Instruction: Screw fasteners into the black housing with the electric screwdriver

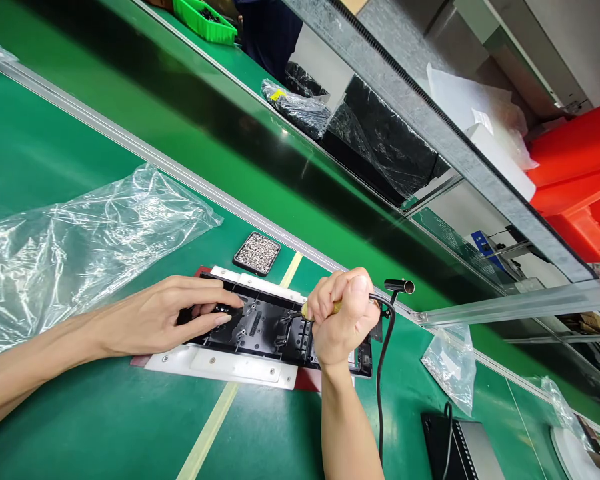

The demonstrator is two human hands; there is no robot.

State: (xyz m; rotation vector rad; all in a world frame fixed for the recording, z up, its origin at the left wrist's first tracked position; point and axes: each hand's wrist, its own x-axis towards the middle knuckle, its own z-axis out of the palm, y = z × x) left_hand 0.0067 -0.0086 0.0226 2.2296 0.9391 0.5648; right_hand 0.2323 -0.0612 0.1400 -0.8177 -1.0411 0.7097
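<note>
My left hand (165,317) reaches in from the left, its fingers and thumb closed round a small black part (223,309) at the left end of a long black plastic housing (260,327). The part is mostly hidden by the fingers. My right hand (343,310) is wrapped in a fist round the yellowish handle of what looks like a soldering iron (307,311). Its thin tip points left, over the middle of the housing. A black cord (381,393) runs from the fist down to the bench. White strips (245,369) of a fixture flank the housing.
Behind the housing lies a small tray (257,253) of tiny metal pieces. A clear plastic bag (80,247) spreads at left. A black tube-shaped holder (399,287) stands by the metal rail. To the right are a small bag (451,367) and a black-and-silver device (463,447).
</note>
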